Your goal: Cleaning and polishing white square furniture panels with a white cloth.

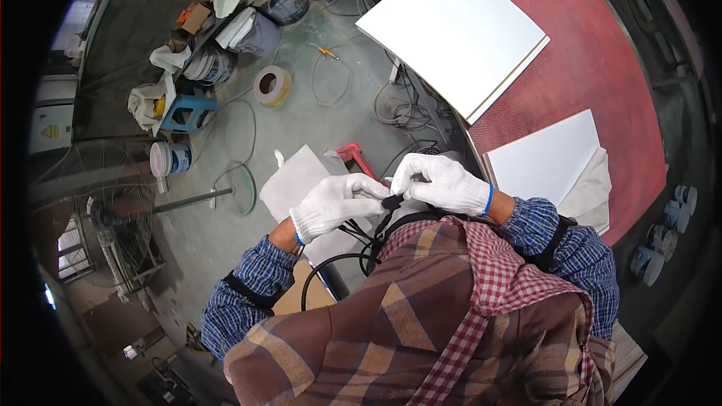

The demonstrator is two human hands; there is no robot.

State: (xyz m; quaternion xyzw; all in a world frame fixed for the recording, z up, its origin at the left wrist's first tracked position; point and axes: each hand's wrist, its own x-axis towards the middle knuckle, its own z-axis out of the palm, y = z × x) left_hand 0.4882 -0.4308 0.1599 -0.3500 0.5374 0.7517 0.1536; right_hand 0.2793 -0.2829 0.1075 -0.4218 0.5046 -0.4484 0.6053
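Observation:
Both of my hands wear white knit gloves and meet in front of my body. My left hand (336, 204) pinches a small black piece (392, 201) between thumb and fingertips. From the other side my right hand (442, 183) has its fingers closed on the same piece. It looks like a cable connector or clip, but its exact kind is too small to tell. Several black cables (367, 239) hang below it against my checked apron (500, 263). The fingertips partly cover the piece.
To the right, a red-topped table (602, 68) carries white panels (455, 34) and a smaller white board (545, 154). A red frame (359, 156) stands just beyond my hands. Tape roll (272, 86), buckets (170, 159), a blue stool (189, 110) and a pedestal fan (113, 214) are leftward; cables cross the floor.

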